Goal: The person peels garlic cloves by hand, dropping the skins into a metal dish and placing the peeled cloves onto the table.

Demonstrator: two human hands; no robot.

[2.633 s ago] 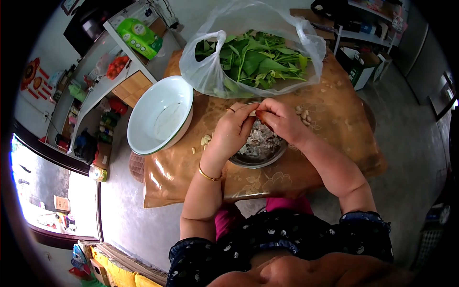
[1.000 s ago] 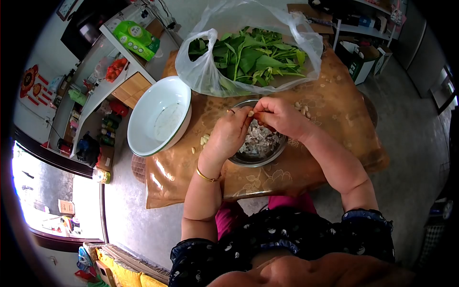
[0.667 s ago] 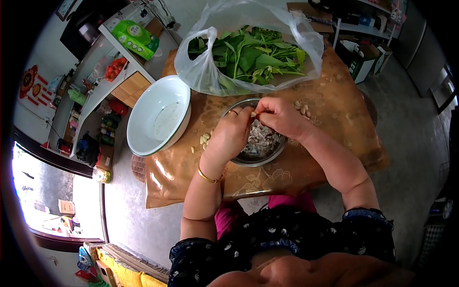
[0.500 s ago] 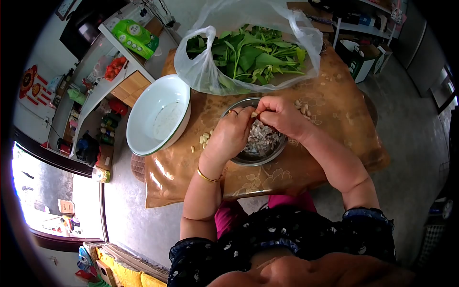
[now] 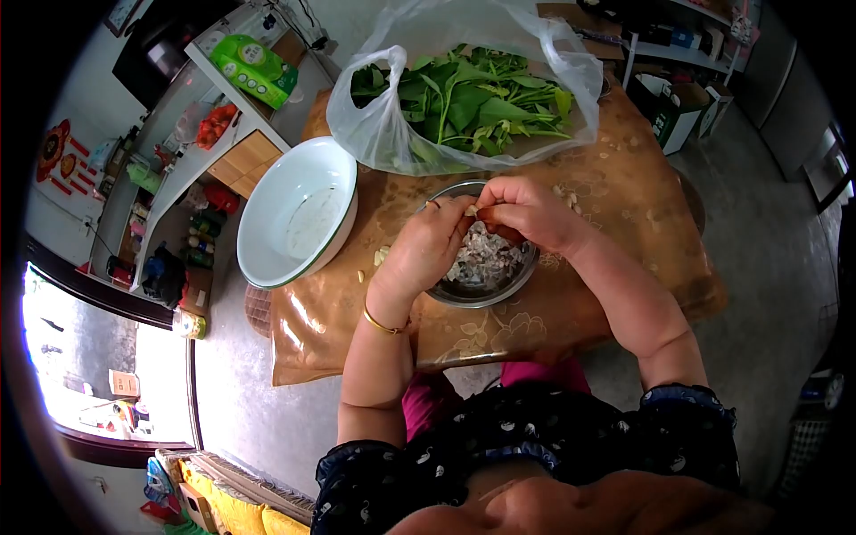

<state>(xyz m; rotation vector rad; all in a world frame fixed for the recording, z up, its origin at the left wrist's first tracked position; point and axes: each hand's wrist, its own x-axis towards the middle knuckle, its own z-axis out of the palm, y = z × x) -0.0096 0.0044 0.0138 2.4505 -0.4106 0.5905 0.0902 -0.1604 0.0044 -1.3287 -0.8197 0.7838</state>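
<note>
Above a metal bowl (image 5: 490, 299) of pale, papery peelings (image 5: 486, 259), my left hand (image 5: 430, 242) and my right hand (image 5: 528, 214) meet at the fingertips. Both are closed in a pinch on a small pale garlic clove (image 5: 472, 210), mostly covered by the fingers. Peeled cloves (image 5: 381, 256) lie on the table beside my left wrist. More cloves (image 5: 571, 198), looking unpeeled, lie behind my right hand and are partly hidden by it.
A white enamel basin (image 5: 299, 214) with a dark rim stands at the table's left. Behind the bowl, a clear plastic bag (image 5: 379, 134) holds green leafy stems (image 5: 473, 102). The table (image 5: 624, 259) has a brown, shiny cover. Shelves (image 5: 201, 156) are at the left.
Both hands have stayed together over the bowl, with small shifts of fingers and wrists. The right hand has turned slightly and now hides more of the cloves behind it.
</note>
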